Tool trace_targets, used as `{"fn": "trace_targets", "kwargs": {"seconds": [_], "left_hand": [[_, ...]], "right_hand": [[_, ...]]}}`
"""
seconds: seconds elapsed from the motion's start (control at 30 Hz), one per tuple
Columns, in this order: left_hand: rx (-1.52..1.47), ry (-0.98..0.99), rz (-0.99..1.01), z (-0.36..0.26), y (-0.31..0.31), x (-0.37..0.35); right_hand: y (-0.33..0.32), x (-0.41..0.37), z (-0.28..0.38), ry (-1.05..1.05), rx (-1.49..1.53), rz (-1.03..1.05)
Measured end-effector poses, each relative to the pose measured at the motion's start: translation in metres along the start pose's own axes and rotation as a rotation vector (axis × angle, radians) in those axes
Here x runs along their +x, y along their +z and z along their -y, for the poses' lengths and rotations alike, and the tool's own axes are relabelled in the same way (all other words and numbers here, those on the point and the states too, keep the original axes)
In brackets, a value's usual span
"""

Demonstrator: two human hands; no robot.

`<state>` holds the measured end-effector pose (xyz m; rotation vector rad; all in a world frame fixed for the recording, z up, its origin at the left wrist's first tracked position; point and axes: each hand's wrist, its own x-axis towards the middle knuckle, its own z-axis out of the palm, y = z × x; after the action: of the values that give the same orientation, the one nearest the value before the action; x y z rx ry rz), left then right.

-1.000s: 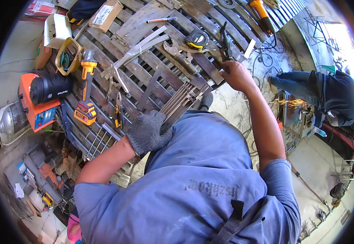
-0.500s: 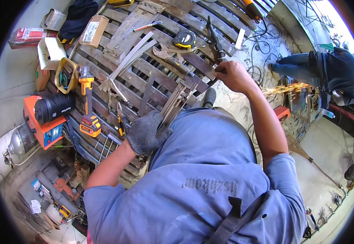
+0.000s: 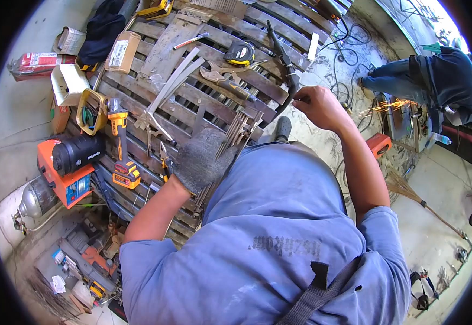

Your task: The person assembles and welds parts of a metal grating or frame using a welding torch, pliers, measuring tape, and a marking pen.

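My left hand (image 3: pixel 202 160), in a dark grey glove, lies over a bundle of thin metal strips (image 3: pixel 238 130) at the near edge of the slatted metal table (image 3: pixel 179 114). The glove is blurred, and its fingers cannot be made out. My bare right hand (image 3: pixel 316 106) is raised beyond the table's right edge, fingers curled together; anything between them is too small to tell. Close to its left is a black torch-like handle (image 3: pixel 287 67). Locking pliers (image 3: pixel 228 82) and a tape measure (image 3: pixel 240 53) lie farther up the table.
A yellow grinder (image 3: pixel 121 141), pliers (image 3: pixel 164 160) and a cardboard box (image 3: pixel 123 52) are on the left. An orange machine (image 3: pixel 65 173) stands beyond. At right, another person (image 3: pixel 444 78) bends over work throwing sparks (image 3: pixel 393 106); cables (image 3: pixel 347 59) lie on the floor.
My left hand has shifted up and right over the strips, its glove now blurred. My right hand has moved slightly away from the black handle. The sparks have shrunk.
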<state>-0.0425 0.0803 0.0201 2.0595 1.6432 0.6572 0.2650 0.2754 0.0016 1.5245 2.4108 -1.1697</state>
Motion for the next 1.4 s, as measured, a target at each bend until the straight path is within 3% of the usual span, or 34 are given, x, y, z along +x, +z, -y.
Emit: {"fn": "trace_targets", "kwargs": {"seconds": [0.07,0.27,0.47,0.97,1.27,1.4], "left_hand": [[0.11,0.156,-0.015,-0.003,-0.007,0.006],[0.38,0.268,0.048,0.009,0.002,0.004],[0.408,0.332,0.165,0.015,0.02,-0.002],[0.312,0.396,0.18,0.027,0.024,0.0],[0.292,0.322,0.184,0.015,0.013,-0.001],[0.209,0.199,0.201,0.02,0.019,-0.003]], "right_hand": [[-0.003,-0.004,0.005,-0.004,-0.001,-0.001],[0.005,-0.008,-0.003,-0.013,0.051,-0.016],[-0.001,-0.016,-0.001,0.008,0.031,-0.021],[0.006,-0.016,-0.01,0.028,0.043,-0.029],[0.005,-0.016,-0.013,0.029,0.044,-0.048],[0.004,-0.016,-0.007,0.03,0.045,0.007]]}}
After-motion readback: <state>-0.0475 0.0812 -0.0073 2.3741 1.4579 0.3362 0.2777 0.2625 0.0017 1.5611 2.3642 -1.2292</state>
